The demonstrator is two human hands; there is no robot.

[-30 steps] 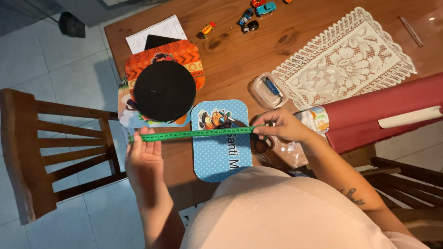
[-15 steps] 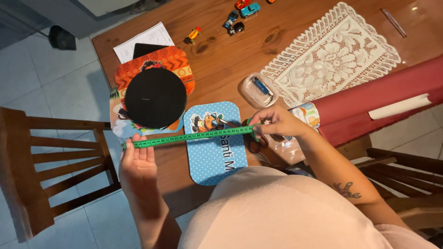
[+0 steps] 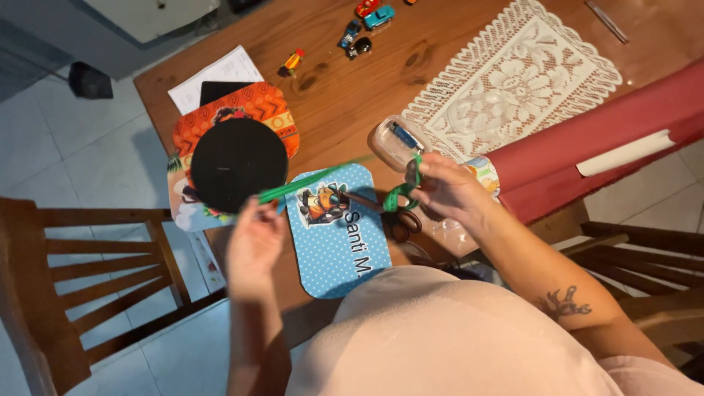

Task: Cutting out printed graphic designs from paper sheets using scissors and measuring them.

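A wooden chair (image 3: 88, 279) stands at the far left, drawn back from the counter (image 3: 345, 88) so the person has room at its edge. On the counter's left corner lies a stack: a white sheet (image 3: 220, 70) and a dark flat thing beneath an orange printed board (image 3: 260, 106), and on top of that a black round disc (image 3: 238, 163), which hides most of the picture under it.

The left hand (image 3: 253, 246) is raised over the counter's edge, thumb and fingers pinched on one end of a green measuring tape (image 3: 315, 180). The tape runs up and to the right across a blue dotted board (image 3: 337, 235) with rounded corners and a cartoon picture, which lies flat just beside the black disc. The tape looks blurred and lifted clear of the board, held taut between both hands rather than lying on it.

The right hand (image 3: 447, 192) pinches the tape's other end, where it curls in a green loop, above scissors (image 3: 396, 216) resting on the blue board's right edge within easy reach. A small clear plastic box (image 3: 396, 139) sits just behind. Further right lie a white lace runner (image 3: 513, 81) and a red paper roll (image 3: 609, 139), slanted across the counter, with toy cars (image 3: 367, 22) parked along the far edge, out of the working area.
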